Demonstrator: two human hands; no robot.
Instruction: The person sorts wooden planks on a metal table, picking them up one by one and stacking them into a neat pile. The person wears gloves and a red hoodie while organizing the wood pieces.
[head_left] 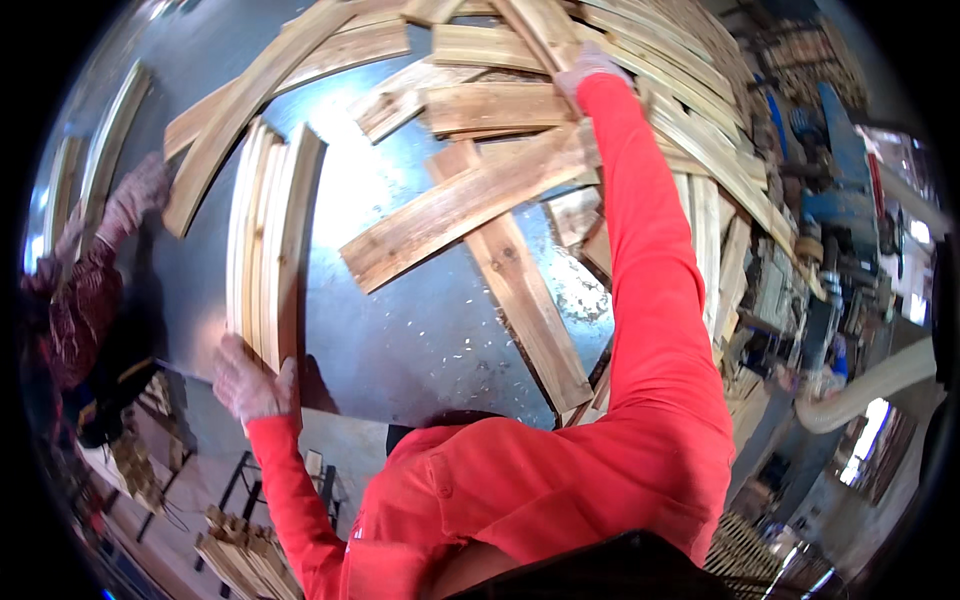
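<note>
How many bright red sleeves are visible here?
2: the left sleeve, ending at the left hand by the near end of lined-up planks; the right sleeve, extending to the right hand among loose planks.

Red shirt [650,280], tan boards [470,205], blue-grey worktop [420,325].
The boards run from pale yellow to reddish brown, streaked and spotted darker brown; the gloves [248,390] are whitish pink, a co-worker's sleeve [85,305] dark red with a pale pattern, the machine [843,140] blue, the hose [880,383] cream.
</note>
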